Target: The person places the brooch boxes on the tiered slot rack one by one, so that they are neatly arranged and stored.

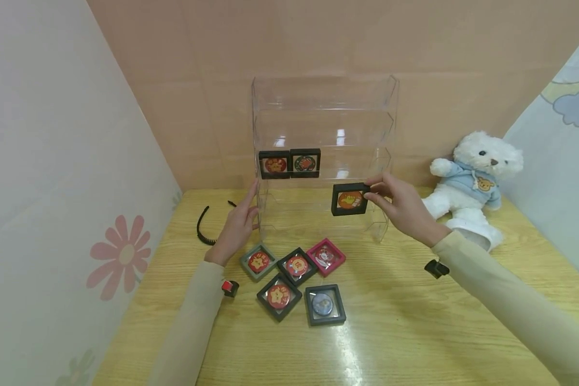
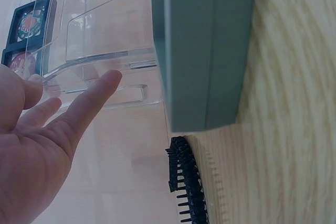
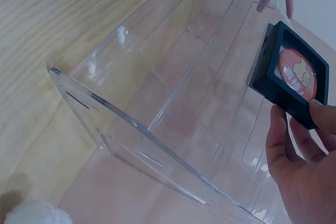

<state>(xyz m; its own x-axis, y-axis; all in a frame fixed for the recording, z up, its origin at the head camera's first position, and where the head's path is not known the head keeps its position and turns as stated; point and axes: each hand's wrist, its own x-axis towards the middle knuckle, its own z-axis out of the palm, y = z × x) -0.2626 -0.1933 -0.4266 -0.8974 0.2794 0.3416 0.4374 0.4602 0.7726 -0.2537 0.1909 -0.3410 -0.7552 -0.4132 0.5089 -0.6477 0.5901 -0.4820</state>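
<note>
My right hand (image 1: 405,209) pinches the right edge of a black square display frame (image 1: 350,199) with a round orange badge inside. It holds the frame upright in front of the lower tiers of a clear acrylic rack (image 1: 325,99). In the right wrist view, a yellow thumbs-up shows on the badge (image 3: 298,73). My left hand (image 1: 236,230) lies along the rack's left side, its fingers extended against the clear panel (image 2: 100,59). Two black frames, one with a red badge (image 1: 275,164) and one with a dark green badge (image 1: 305,163), stand side by side on a middle tier.
Several framed badges lie before the rack, among them a green frame (image 1: 258,261), a pink frame (image 1: 326,257) and a grey frame (image 1: 325,304). A black toothed headband (image 1: 203,228) is left of the rack. A white teddy bear (image 1: 477,182) sits at the right.
</note>
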